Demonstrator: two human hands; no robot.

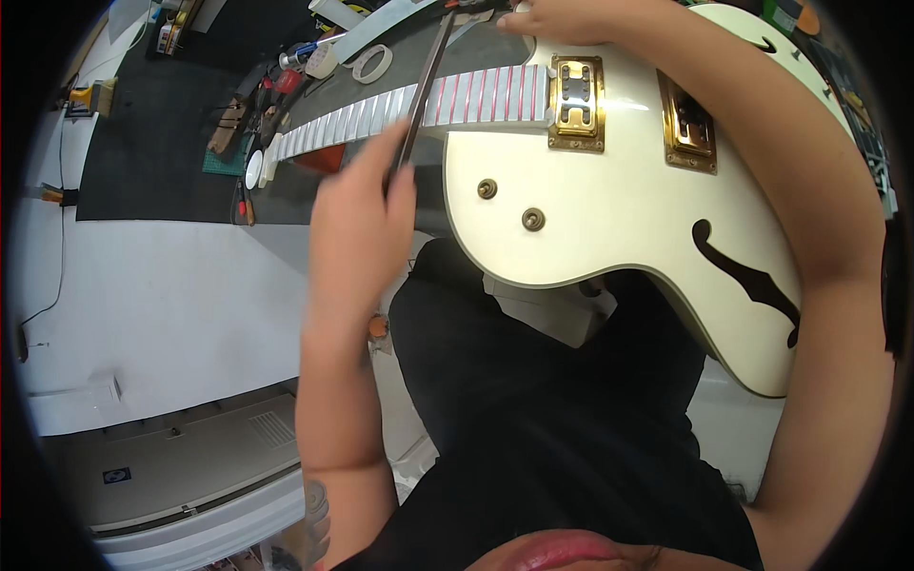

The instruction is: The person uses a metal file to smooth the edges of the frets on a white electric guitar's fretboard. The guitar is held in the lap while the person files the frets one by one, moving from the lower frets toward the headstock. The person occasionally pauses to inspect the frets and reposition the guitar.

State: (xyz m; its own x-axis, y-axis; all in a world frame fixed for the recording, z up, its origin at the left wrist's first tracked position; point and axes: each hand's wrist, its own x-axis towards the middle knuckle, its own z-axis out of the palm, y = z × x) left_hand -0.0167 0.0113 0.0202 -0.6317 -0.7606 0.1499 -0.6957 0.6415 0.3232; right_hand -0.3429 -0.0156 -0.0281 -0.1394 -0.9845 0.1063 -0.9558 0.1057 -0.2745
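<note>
Semi-hollow electric guitar (619,205), cream-finished, lies face up right of centre, its body overhanging the person's lap and its neck running left above a dark bench mat (143,143). Fretboard (490,95) bears silvery strips, with red lines between them toward the body end. Left hand (362,214), motion-blurred, is closed about a long, narrow dark bar (433,71), possibly a file, which lies at a slant across the fretboard in this view. Right hand (562,21) is at the body's far edge, near the neck joint; its fingers run to the picture's edge, and whether they grip anything cannot be determined. Two gold-framed pickups are mounted on the top. A pale tape roll (372,64) lies beyond the neck.
</note>
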